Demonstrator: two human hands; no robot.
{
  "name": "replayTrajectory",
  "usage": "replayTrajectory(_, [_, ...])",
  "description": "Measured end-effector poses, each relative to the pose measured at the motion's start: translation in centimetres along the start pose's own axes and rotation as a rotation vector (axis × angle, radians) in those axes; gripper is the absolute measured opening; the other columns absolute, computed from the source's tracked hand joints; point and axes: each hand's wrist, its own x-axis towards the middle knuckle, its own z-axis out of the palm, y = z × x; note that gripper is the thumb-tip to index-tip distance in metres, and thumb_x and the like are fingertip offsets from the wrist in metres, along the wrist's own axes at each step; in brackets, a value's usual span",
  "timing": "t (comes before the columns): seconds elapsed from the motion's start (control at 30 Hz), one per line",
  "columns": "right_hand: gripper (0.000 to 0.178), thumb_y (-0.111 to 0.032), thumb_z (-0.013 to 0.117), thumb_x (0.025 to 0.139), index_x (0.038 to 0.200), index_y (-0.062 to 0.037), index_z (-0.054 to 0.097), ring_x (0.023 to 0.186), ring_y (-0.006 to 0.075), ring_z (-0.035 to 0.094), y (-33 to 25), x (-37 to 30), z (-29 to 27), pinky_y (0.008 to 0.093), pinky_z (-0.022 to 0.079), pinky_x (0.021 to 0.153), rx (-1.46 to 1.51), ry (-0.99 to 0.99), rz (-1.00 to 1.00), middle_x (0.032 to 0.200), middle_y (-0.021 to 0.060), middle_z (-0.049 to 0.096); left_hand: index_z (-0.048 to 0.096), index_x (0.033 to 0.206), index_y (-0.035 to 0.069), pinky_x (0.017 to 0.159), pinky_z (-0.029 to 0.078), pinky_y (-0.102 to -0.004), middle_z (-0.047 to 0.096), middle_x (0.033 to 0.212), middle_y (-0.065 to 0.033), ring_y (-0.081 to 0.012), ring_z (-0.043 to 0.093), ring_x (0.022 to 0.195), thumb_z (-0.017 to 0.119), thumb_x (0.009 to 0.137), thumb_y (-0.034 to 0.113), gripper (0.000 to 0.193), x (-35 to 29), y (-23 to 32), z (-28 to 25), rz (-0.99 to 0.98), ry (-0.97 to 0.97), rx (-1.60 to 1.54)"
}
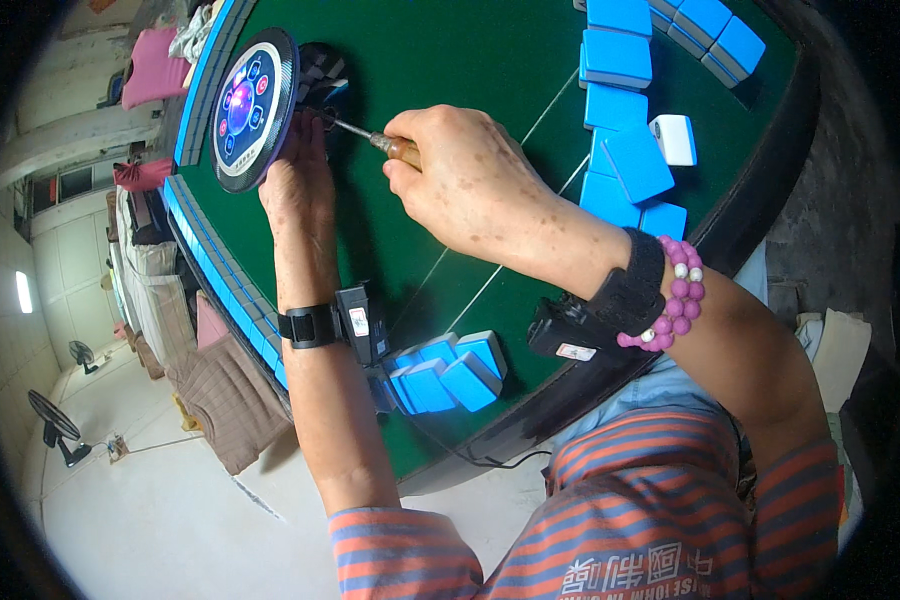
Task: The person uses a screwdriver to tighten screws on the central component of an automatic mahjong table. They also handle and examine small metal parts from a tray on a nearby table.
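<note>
Head view: screwdriver (398,147), tip hard to see, near tilted round control panel (240,110)
Right hand (475,180): fingers wrap screwdriver
Left hand (302,185): beside panel, fingertips hidden, can't tell grip
Striped shirt (630,480): white writing

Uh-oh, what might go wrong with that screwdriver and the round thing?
The screwdriver in the right hand points toward the fingers of the left hand, so a slip might poke them.

The disc stands tilted above the table, with the left hand at its edge; it could drop if support is lost.

A crooked blue tile near the right arm might get bumped.
</note>
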Motion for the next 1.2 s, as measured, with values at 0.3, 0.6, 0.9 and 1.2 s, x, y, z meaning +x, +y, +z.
replayTrajectory(0.3, [0.018,-0.013,0.058,0.081,0.089,0.0025,0.064,0.081,0.0379,0.063,-0.8,1.6,0.3,0.044,0.051,0.075,-0.016,-0.079,0.066,0.082,0.0211,0.064,0.057,0.108,-0.002,0.093,0.049,-0.0403,0.059,0.107,-0.0134,-0.0252,0.057,0.098,0.048,0.09,-0.005,0.02,0.2,-0.2,0.0,0.047,0.016,-0.007])
replayTrajectory(0.6, [0.015,-0.012,0.058,0.08,0.084,0.0019,0.063,0.079,0.0385,0.064,-1.0,1.6,-0.2,0.044,0.052,0.073,0.031,-0.079,0.102,0.079,0.0211,0.064,0.058,0.108,-0.002,0.093,0.05,-0.0379,0.061,0.105,-0.0132,-0.0252,0.058,0.1,0.059,0.088,0.001,0.02,0.9,-0.1,-0.8,0.037,-0.105,-0.039])
replayTrajectory(0.9, [0.011,-0.008,0.059,0.077,0.081,0.0005,0.065,0.079,0.0358,0.066,-1.6,1.1,-1.4,0.0427,0.054,0.07,-0.064,-0.067,-0.015,0.079,0.0202,0.066,0.057,0.111,-0.005,0.098,0.047,-0.0372,0.059,0.11,-0.0147,-0.0249,0.056,0.104,0.051,0.094,0.003,0.02,0.8,0.8,-2.0,-0.069,-0.072,0.045])
replayTrajectory(1.2, [0.007,-0.007,0.058,0.079,0.082,-0.0021,0.062,0.074,0.027,0.067,-1.5,0.6,-0.5,0.0362,0.055,0.064,-0.26,0.133,-0.163,0.082,0.0139,0.064,0.057,0.111,-0.005,0.097,0.047,-0.0347,0.06,0.109,-0.0142,-0.0233,0.057,0.102,0.052,0.093,0.003,0.02,-0.8,0.9,-1.0,-0.03,-0.037,0.171])
